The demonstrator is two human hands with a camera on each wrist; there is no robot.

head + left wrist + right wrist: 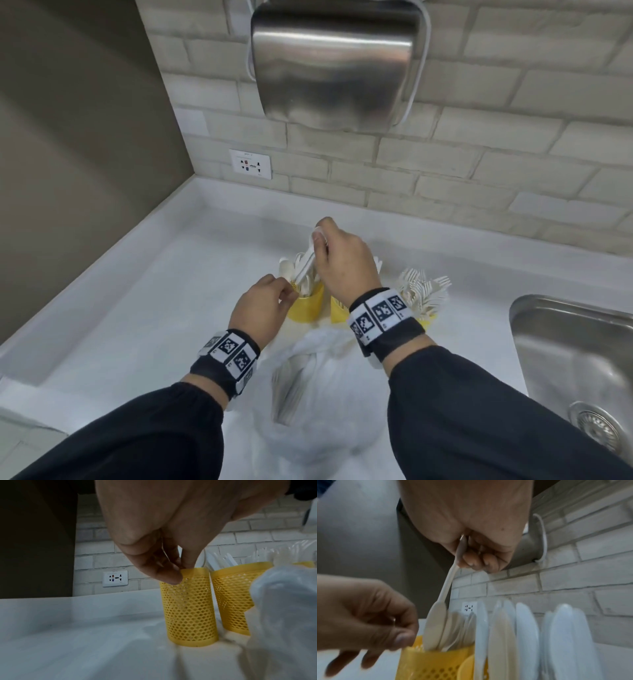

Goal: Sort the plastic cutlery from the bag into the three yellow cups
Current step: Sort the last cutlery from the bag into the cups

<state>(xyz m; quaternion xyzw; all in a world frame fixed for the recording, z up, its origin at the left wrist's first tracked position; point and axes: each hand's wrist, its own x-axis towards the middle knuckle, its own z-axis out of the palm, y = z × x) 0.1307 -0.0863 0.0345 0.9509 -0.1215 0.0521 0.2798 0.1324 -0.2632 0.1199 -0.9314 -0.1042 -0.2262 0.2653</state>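
While three yellow cups (306,306) stand, right hand (346,263) holds perhaps one spoon (448,584).

The 3 cups (306,306) are yellow with honeycomb mesh. The cutlery (527,635) is white, the bag (318,411) translucent white, the wristbands (380,313) black with black-and-white square markers, the sleeves (479,418) black.
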